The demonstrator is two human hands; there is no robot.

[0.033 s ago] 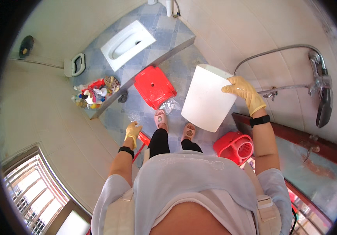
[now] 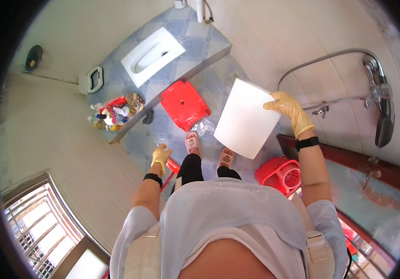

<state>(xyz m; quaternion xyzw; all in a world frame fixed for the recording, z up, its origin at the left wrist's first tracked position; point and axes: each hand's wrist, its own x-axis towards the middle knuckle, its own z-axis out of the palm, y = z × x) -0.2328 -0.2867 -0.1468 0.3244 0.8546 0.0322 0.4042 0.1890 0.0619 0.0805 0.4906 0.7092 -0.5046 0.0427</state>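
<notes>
My right hand point(image 2: 290, 111), in a yellow rubber glove, grips the upper right edge of a white bin point(image 2: 246, 118). The bin is held tilted over the floor, its broad smooth side facing up. My left hand point(image 2: 161, 154), gloved the same way, hangs low on the left with loosely bent fingers and nothing visible in them. Below and beside it shows part of a red thing point(image 2: 173, 165), mostly hidden by my hand and leg. A red plastic stool point(image 2: 185, 106) stands ahead of my feet, with clear plastic point(image 2: 203, 126) crumpled at its near edge.
A raised tiled step point(image 2: 181, 76) bears a white squat toilet point(image 2: 153, 56) and a pile of bottles and bags point(image 2: 116, 111). A red mop bucket point(image 2: 279, 176) stands near my right foot. The shower mixer point(image 2: 377, 95) and its hose are on the right wall.
The white bin has tipped slightly, so its open top no longer shows. My left hand has shifted a little to the right in view. My right hand keeps its grip.
</notes>
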